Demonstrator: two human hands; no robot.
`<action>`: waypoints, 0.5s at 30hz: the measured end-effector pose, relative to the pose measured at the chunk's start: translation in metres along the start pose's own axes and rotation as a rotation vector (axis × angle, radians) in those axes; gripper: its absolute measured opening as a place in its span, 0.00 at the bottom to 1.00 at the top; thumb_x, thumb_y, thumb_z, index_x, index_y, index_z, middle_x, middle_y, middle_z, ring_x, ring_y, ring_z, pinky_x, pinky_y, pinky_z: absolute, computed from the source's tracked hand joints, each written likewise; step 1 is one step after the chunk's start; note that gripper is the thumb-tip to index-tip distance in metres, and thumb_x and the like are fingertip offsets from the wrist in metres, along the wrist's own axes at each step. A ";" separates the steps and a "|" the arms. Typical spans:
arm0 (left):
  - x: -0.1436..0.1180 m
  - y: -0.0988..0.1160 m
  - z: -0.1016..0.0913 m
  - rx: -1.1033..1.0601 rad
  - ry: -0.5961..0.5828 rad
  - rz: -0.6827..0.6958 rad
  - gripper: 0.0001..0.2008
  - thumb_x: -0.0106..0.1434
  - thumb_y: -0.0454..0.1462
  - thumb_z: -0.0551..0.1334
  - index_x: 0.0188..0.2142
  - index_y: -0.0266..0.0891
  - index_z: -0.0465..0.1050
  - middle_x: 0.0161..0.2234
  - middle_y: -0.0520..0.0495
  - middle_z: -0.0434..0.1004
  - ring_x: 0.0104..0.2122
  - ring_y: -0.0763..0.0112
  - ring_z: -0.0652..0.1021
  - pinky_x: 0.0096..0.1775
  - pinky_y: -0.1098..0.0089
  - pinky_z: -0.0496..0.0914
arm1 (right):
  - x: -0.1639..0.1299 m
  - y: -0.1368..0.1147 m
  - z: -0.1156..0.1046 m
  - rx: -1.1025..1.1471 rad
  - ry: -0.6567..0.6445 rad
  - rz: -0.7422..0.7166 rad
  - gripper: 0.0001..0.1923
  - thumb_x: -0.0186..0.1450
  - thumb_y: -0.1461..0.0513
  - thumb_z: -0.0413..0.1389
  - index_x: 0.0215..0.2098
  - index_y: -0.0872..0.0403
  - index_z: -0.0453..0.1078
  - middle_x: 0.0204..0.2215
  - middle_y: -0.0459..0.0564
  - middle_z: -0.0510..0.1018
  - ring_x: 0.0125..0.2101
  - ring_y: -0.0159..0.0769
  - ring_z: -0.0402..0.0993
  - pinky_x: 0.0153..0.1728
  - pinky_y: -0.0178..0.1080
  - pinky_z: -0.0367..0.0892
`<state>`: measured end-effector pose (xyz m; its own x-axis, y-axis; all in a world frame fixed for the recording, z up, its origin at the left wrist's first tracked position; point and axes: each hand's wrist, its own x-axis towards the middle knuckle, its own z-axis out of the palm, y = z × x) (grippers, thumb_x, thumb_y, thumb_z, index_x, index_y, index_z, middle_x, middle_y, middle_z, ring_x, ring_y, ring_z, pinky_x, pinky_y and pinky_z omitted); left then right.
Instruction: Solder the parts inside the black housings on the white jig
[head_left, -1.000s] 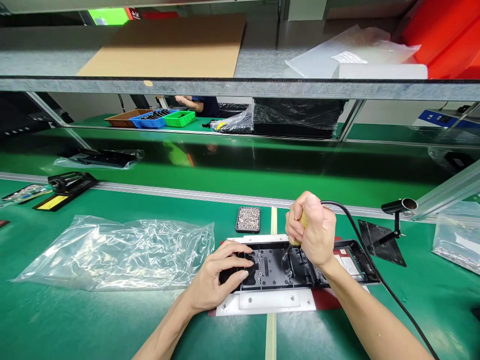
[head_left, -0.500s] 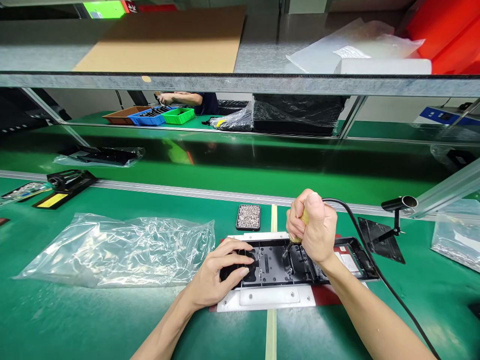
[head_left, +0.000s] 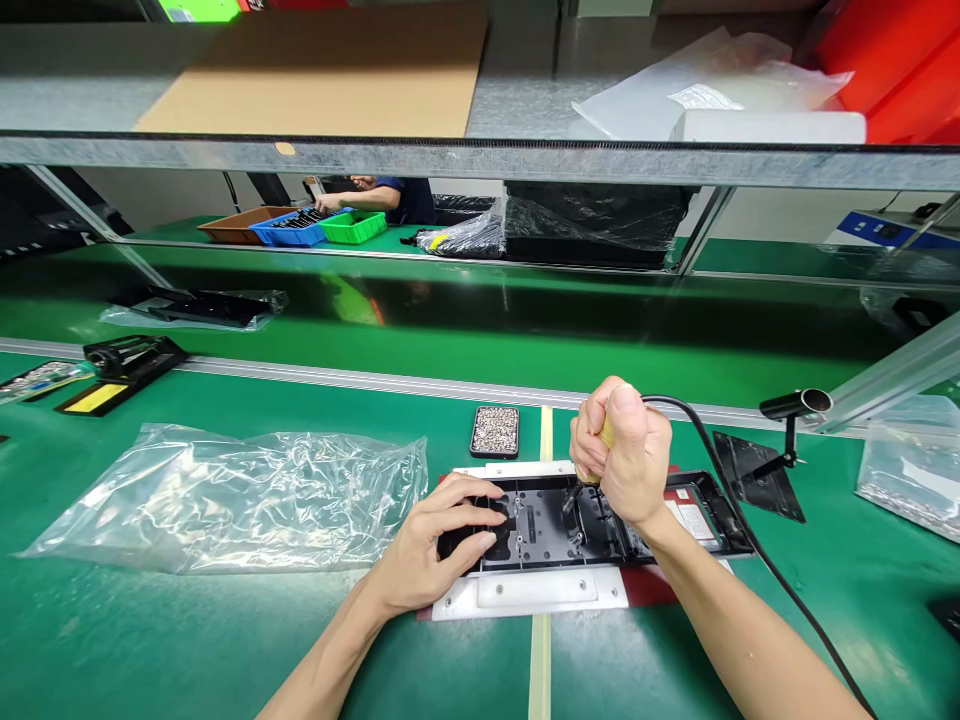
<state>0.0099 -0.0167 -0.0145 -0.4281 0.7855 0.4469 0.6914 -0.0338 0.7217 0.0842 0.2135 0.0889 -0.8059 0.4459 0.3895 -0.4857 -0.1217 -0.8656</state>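
On the green bench (head_left: 187,640), hands (head_left: 424,555) work a black housing (head_left: 547,525).

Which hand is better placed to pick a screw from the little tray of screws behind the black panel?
Probably the left hand: it only rests flat on the black plastic panel, while the right hand grips the corded yellow-handled tool. The small screw tray lies just beyond.

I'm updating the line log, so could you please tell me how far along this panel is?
Done: the long black plastic panel sits in its white jig. In hand: the left hand presses its left end, and the right hand holds a yellow-handled corded tool upright on its middle. Left: cannot tell which points remain.
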 end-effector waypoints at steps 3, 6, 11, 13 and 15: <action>0.000 0.000 0.000 -0.003 -0.002 0.000 0.10 0.75 0.35 0.63 0.51 0.43 0.82 0.56 0.38 0.77 0.55 0.55 0.76 0.59 0.49 0.69 | 0.000 0.000 -0.001 -0.012 0.008 0.004 0.29 0.73 0.42 0.56 0.25 0.52 0.57 0.15 0.38 0.54 0.14 0.24 0.51 0.12 0.28 0.53; 0.001 0.001 0.000 -0.007 0.000 0.011 0.10 0.75 0.34 0.63 0.51 0.43 0.82 0.56 0.39 0.77 0.54 0.55 0.77 0.58 0.50 0.69 | 0.000 0.001 -0.001 -0.006 0.008 0.001 0.29 0.74 0.43 0.56 0.25 0.52 0.57 0.15 0.38 0.54 0.14 0.24 0.51 0.11 0.29 0.53; 0.002 0.001 0.000 -0.007 0.007 0.019 0.10 0.74 0.34 0.63 0.51 0.43 0.82 0.56 0.39 0.78 0.54 0.55 0.77 0.57 0.50 0.71 | 0.001 0.002 -0.001 0.012 0.021 0.008 0.29 0.73 0.42 0.57 0.25 0.51 0.57 0.15 0.37 0.53 0.13 0.24 0.50 0.11 0.29 0.53; 0.002 0.001 0.000 -0.006 0.007 0.020 0.10 0.74 0.34 0.63 0.51 0.43 0.81 0.56 0.39 0.78 0.54 0.56 0.77 0.58 0.50 0.70 | 0.002 0.002 -0.001 0.018 0.026 0.012 0.29 0.73 0.42 0.57 0.25 0.51 0.57 0.15 0.37 0.53 0.13 0.24 0.50 0.11 0.29 0.53; 0.002 0.001 -0.001 -0.010 0.007 0.020 0.10 0.74 0.33 0.63 0.51 0.44 0.81 0.56 0.40 0.78 0.54 0.56 0.77 0.58 0.50 0.69 | 0.002 0.002 -0.001 0.020 0.027 0.012 0.29 0.73 0.42 0.57 0.25 0.52 0.57 0.15 0.37 0.54 0.13 0.24 0.50 0.11 0.29 0.53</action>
<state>0.0093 -0.0154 -0.0127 -0.4179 0.7804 0.4652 0.6945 -0.0557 0.7174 0.0822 0.2146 0.0877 -0.8026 0.4681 0.3698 -0.4827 -0.1454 -0.8636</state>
